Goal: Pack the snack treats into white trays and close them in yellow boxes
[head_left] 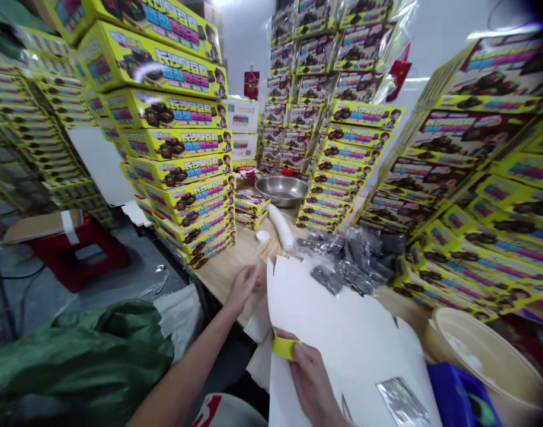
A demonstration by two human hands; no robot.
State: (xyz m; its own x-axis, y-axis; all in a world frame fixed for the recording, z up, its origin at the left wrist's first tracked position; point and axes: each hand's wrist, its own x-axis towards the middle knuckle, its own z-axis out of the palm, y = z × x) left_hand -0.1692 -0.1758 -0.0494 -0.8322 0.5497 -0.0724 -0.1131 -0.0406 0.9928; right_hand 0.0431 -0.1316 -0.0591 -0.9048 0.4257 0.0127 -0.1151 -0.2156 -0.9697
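Head view. A large, flat, white cardboard sheet with a notched outline lies over the front of a pale wood-grained counter. The right hand is at the sheet's left margin; its grip pinches a narrow, bright-yellow cardboard flap between thumb and fingers. The left hand is beyond and to the left, above the counter near the sheet's far left corner; blur leaves it unclear whether its grip is spread or pressed together. A flat, shiny silver foil packet rests on the sheet's near right part. Beyond the sheet are dark-grey sachets in clear plastic, a curved white cylindrical roll, a small round white cup, thin pale wooden sticks and a wide, shallow, stainless-steel bowl. A tall stack of yellow printed cardboard boxes stands on the left. At right, a round beige plastic tub stands just beside a blue plastic container.
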